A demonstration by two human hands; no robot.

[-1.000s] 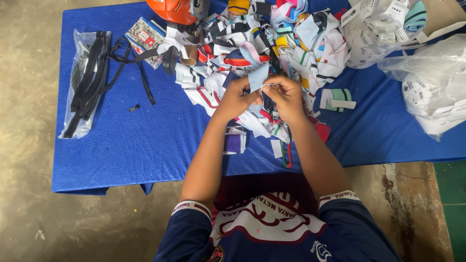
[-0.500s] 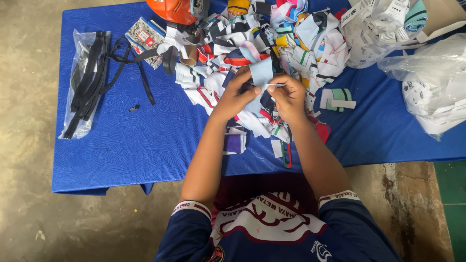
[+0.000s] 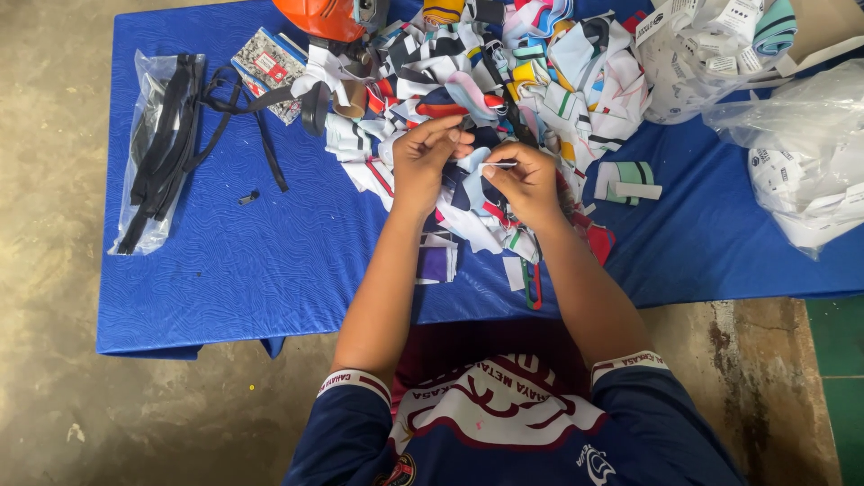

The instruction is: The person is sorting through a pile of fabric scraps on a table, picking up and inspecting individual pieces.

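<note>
Both hands work over the blue-covered bench (image 3: pixel 225 261): the left hand (image 3: pixel 427 157) pinches a pale blue fabric scrap (image 3: pixel 468 166), while the right hand (image 3: pixel 526 180) is closed on what looks like a thin white strip or tag (image 3: pixel 500 165) touching it, though it is too small to be sure. The big heap of multicoloured fabric offcuts (image 3: pixel 540 72) behind suggests most pieces remain unhandled; a clear bag of black straps (image 3: pixel 153 144) lies well apart at the left.

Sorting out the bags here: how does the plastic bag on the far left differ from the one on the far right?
The left bag holds black straps and lies flat, long and narrow; the right bag holds white labels and bulges, crumpled. Straps spill out of the left bag; the right bag runs off the frame. Both are clear plastic on the blue table.
</note>
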